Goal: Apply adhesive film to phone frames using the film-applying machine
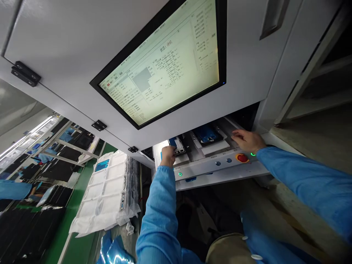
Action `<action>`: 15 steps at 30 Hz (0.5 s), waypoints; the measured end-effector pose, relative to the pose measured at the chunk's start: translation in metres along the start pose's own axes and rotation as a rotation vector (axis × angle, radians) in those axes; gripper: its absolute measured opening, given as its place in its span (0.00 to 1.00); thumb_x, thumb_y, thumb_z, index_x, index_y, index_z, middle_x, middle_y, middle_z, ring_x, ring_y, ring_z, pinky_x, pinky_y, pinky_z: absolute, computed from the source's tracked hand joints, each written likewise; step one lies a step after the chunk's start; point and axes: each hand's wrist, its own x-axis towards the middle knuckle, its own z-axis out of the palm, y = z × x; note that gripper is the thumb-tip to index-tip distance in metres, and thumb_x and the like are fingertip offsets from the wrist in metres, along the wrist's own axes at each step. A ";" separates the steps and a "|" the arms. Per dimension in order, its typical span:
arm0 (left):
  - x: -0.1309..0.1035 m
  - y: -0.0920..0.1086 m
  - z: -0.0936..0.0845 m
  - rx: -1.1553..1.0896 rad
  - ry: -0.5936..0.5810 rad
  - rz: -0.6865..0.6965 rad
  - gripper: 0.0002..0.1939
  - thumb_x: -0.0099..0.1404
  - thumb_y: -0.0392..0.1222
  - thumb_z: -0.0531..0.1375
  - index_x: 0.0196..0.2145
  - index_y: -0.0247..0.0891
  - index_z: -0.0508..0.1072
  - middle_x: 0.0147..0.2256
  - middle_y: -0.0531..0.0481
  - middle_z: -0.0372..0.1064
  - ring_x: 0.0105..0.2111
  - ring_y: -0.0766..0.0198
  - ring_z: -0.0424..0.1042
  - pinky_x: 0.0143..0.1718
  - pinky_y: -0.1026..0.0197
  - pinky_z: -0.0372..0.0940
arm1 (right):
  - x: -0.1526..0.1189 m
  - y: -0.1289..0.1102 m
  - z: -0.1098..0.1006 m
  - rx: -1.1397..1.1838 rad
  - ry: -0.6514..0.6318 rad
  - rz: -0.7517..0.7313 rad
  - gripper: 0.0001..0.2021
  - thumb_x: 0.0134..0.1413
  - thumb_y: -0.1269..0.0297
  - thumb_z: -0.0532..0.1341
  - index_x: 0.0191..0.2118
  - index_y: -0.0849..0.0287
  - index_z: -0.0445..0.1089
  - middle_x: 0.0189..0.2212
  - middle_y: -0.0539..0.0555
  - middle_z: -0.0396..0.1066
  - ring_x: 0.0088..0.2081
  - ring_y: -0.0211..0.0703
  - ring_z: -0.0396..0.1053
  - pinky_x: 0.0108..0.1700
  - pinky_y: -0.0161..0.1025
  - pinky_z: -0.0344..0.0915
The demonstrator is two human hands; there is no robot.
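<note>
My left hand (167, 156) is closed at the left fixture in the machine's opening, its fingertips mostly hidden. Right beside it lies a flat silver-and-blue part (179, 145); whether my fingers grip that part I cannot tell. My right hand (249, 140) hovers at the right end of the opening, fingers loosely bent and apart, with nothing in them. Between my hands, a dark plate with a shiny blue face (206, 134) rests in the second fixture, above a white block (216, 147).
A front panel (202, 165) carries a red emergency stop button (242, 158), blue buttons and green-lit ones. Overhead is a lit monitor (170, 58). At left, a stack of white trays (96, 190) stands near blue film (115, 249). Another person's blue sleeve (15, 189) shows far left.
</note>
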 end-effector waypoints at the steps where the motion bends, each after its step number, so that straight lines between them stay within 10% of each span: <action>1: -0.010 -0.003 -0.011 -0.022 -0.013 -0.016 0.13 0.58 0.32 0.72 0.29 0.36 0.70 0.26 0.54 0.70 0.29 0.64 0.73 0.35 0.60 0.70 | 0.000 0.001 0.000 -0.002 0.003 -0.013 0.13 0.64 0.53 0.62 0.46 0.56 0.76 0.41 0.61 0.84 0.39 0.50 0.79 0.43 0.43 0.70; 7: -0.106 -0.042 -0.089 -0.181 -0.132 -0.040 0.18 0.42 0.30 0.70 0.34 0.35 0.76 0.33 0.47 0.79 0.32 0.59 0.79 0.39 0.59 0.73 | 0.000 0.000 -0.004 -0.048 -0.010 -0.043 0.15 0.64 0.56 0.61 0.48 0.59 0.78 0.42 0.63 0.84 0.39 0.50 0.80 0.44 0.44 0.71; 15: -0.227 -0.093 -0.185 -0.311 -0.160 0.004 0.19 0.55 0.38 0.76 0.45 0.35 0.83 0.39 0.46 0.84 0.34 0.62 0.80 0.38 0.63 0.72 | -0.066 0.038 -0.008 -0.182 0.050 -0.152 0.15 0.65 0.59 0.56 0.43 0.55 0.80 0.59 0.68 0.77 0.66 0.60 0.70 0.68 0.53 0.64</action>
